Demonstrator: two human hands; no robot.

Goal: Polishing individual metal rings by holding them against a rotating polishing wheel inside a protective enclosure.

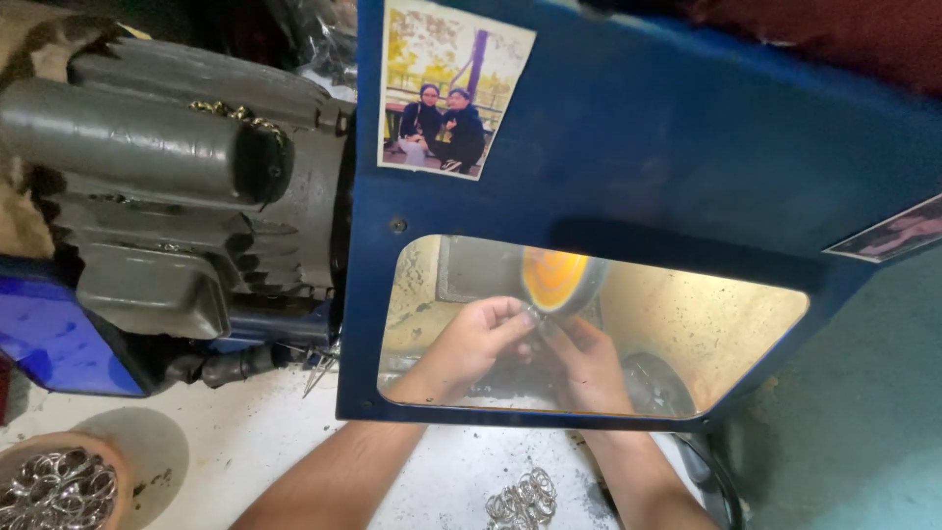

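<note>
I pinch a small, light, stiff silver metal ring (531,316) by its rim between both hands, left hand (471,344) and right hand (589,365), against the spinning orange buffing wheel (554,278), likely slippery

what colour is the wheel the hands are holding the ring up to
Orange-yellow face with a dark rim, the wheel shows best in the head view, through the window.

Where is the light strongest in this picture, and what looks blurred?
Head view: warm light glows behind the blue metal guard's window, brightest on the orange buffing wheel; left hand and right hand are softened through the pane; grey motor sits dimmer.
</note>
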